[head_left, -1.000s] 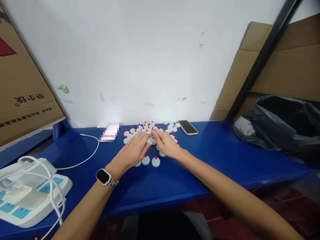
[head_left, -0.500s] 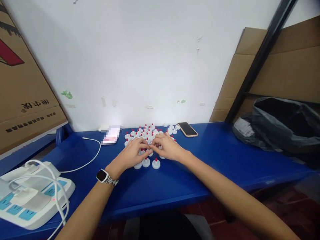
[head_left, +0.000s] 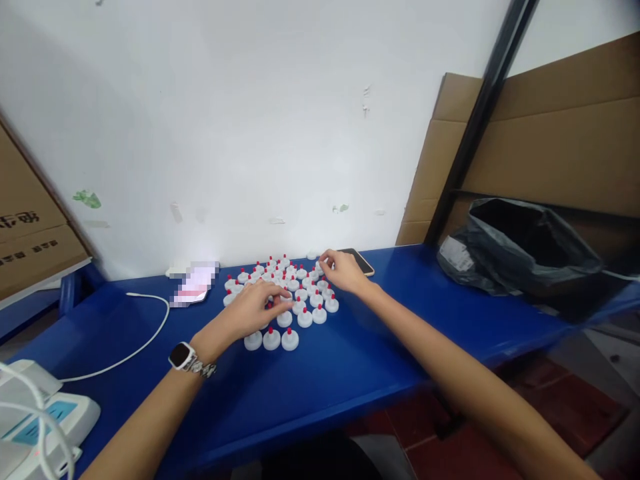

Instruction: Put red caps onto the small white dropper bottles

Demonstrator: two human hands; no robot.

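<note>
The blue desk (head_left: 350, 373) fills the lower half of the frame, w/ a white wall behind it. A black bag (head_left: 520, 250) is slumped at the right edge, cardboard sheets (head_left: 550, 147) are leaned behind it in the upper right, and a white device (head_left: 35, 427) w/ cables is cut off at the lower left.

Approx. centre frame, a cluster of white caps (head_left: 285, 293) w/ red tips is set out upright in loose rows, most touching or just beside their neighbours. The left hand (head_left: 250, 310), a watch (head_left: 183, 355) worn on its wrist, is laid over the near-left part of the cluster; its fingers (head_left: 280, 297) are curled and pressed together round what seems to be one cap, though the grip itself can't be told for sure. The right hand (head_left: 343, 270) is held over the far-right corner, its fingers (head_left: 325, 257) bent in a pinch on or just above a cap there; contact can't be confirmed.

Likely risks: since the caps are packed so close, neighbours could be knocked over or pushed out of row by a knuckle or by the left palm dragged across them. The front three caps (head_left: 271, 339) are nearest the desk's front edge and could be swept off by a forearm. A phone (head_left: 357, 260) is lying just beside the right hand and could be nudged. A white cable (head_left: 145, 333) is looped at left, well apart from the hands, so a snag is judged less likely
</note>
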